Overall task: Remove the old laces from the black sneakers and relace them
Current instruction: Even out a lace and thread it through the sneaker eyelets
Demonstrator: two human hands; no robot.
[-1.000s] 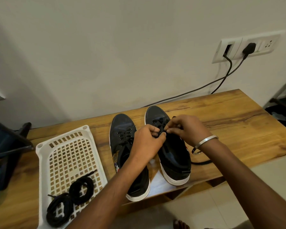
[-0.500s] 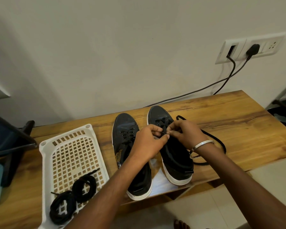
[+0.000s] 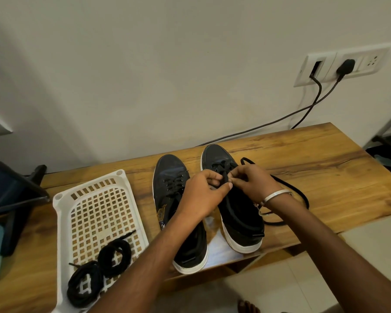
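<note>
At the worktop's near-left corner sat a white lattice basket, and at its near end lay 2 coiled black laces, side by side and touching.

To the right of the basket, about midway along the near edge, 2 black sneakers with white soles stood side by side, heels at the near edge and toes pointing toward the far edge and the wall. The left sneaker was laced through its eyelets; the person's left forearm crossed above its heel. The right sneaker stood just beside it, its heel slightly farther from the near edge.

Both hands met over the right sneaker's eyelets. The left hand had its fingers curled, with thumb and fingertips pinching a black lace at the tongue. The right hand, a silver bangle at the wrist, also pinched that lace, fingertips almost touching those of the left. The loose length of the lace looped out on the worktop to the right of the sneaker, past the wrist, curving back toward the heel.

Beyond the far edge, 2 black cables ran up the wall to a white socket plate.
</note>
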